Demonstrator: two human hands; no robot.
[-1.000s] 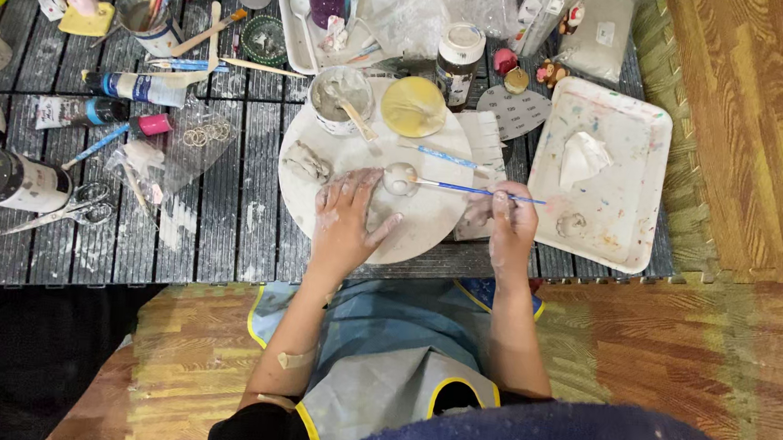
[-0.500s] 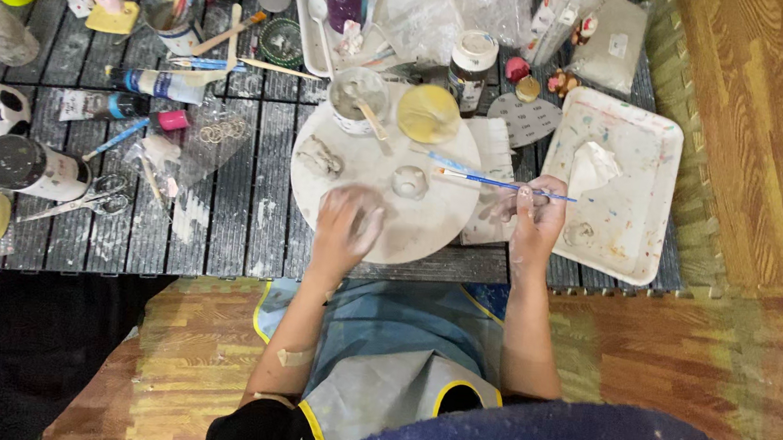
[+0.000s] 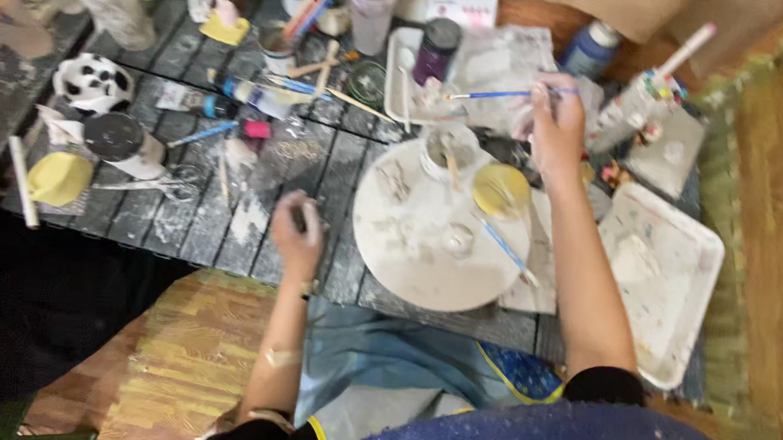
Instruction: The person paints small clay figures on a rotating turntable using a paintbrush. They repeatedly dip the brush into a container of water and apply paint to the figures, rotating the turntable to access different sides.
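Note:
My right hand (image 3: pixel 556 126) is stretched far forward and holds a thin blue paintbrush (image 3: pixel 494 95) level, its tip pointing left over a white rectangular tray (image 3: pixel 397 62) with a dark purple jar (image 3: pixel 436 49). My left hand (image 3: pixel 297 231) rests on the dark slatted table to the left of the round white board (image 3: pixel 424 276), fingers curled around a small object I cannot make out. On the board stand a white cup (image 3: pixel 445 151), a yellow-lidded pot (image 3: pixel 500 190), a small round piece (image 3: pixel 456 239) and a second blue brush (image 3: pixel 506 248).
A large paint-smeared white tray (image 3: pixel 668 291) lies at the right. Paint tubes, sticks, scissors (image 3: pixel 163 182), a black-lidded jar (image 3: pixel 120 140), a yellow lid (image 3: pixel 57 178) and a spotted white figure (image 3: pixel 92 82) crowd the left side. Wooden floor lies beneath and to the right.
My right hand has reached forward with the brush from beside the board to the back tray. My left hand has left the board and moved left onto the table.

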